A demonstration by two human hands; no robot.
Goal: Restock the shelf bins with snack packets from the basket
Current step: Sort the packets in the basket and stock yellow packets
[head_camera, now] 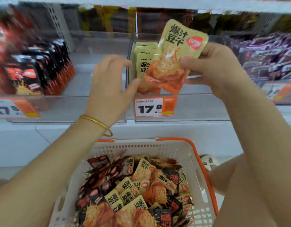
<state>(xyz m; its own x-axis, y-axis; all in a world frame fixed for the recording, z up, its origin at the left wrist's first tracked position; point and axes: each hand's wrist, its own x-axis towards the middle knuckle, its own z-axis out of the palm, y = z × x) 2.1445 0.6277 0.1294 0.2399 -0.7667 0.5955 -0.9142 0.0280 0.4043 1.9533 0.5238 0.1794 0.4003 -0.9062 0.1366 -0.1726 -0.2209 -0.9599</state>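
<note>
Right hand (211, 68) grips one beige packet (179, 51) by its right edge: thumb on the front, fingers behind. The packet is tilted and held up in front of the middle bin (198, 105), overlapping the row of beige packets (143, 63) standing at that bin's left side.

Left hand (108, 82) is released, fingers loosely spread and holding nothing. Its thumb tip sits at the front packet of that row; contact can't be confirmed because of motion blur. There is a gold bangle (99, 123) on that wrist.

A price tag (155, 106) reading 17.8 is on the bin front.

Left bin: black-and-red packets (43, 66) standing in a row. Right bin: purple packets (264, 54), blurred.

Near side: a white basket (195, 161) with an orange handle, below the shelf between both arms, holds a loose pile of packets (141, 190), beige and black mixed.
</note>
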